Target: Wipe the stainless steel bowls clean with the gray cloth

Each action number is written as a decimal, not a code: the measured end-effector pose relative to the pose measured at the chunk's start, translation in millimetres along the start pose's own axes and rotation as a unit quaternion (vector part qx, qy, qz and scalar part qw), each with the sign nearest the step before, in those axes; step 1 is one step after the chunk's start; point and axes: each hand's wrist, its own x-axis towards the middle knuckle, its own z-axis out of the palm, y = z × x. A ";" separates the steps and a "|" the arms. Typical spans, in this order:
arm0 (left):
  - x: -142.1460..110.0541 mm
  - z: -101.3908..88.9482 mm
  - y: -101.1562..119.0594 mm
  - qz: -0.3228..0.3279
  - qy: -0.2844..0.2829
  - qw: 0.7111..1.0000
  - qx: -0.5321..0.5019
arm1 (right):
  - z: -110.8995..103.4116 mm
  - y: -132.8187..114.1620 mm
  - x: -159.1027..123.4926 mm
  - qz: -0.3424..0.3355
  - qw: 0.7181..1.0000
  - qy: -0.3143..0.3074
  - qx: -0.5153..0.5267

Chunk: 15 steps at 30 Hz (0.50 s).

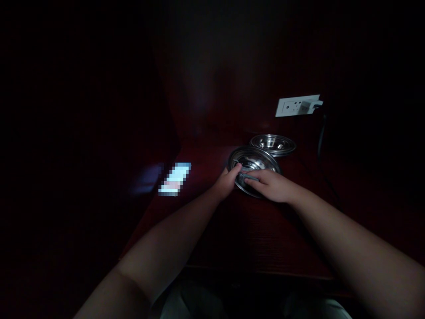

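Note:
In dim light, a shiny steel plate (262, 160) lies on a dark red wooden table (252, 230). My left hand (227, 180) is closed on the plate's near left rim. My right hand (274, 185) presses a small grey cloth or pad (245, 177) against the inside of the plate, fingers curled over it. A second steel bowl (272, 144) stands just behind the plate, untouched by either hand.
A lit phone screen (175, 178) lies on the table to the left. A white wall socket (297, 106) with a plugged-in charger and a dark cable (320, 141) sits at the back right. The surroundings are nearly black.

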 end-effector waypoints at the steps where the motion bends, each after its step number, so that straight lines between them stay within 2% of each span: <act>1: 0.3 -0.3 -0.3 0.001 0.001 1.000 0.000 | -0.5 -0.7 -0.2 0.004 1.000 0.000 -0.001; 9: 4.0 -3.0 -3.5 0.024 0.010 1.000 0.011 | -2.0 -3.2 -1.4 0.021 1.000 0.011 0.011; 15: 7.2 -6.1 -7.2 0.039 -0.006 0.999 0.020 | -0.7 -1.7 -1.0 0.039 0.999 0.010 0.029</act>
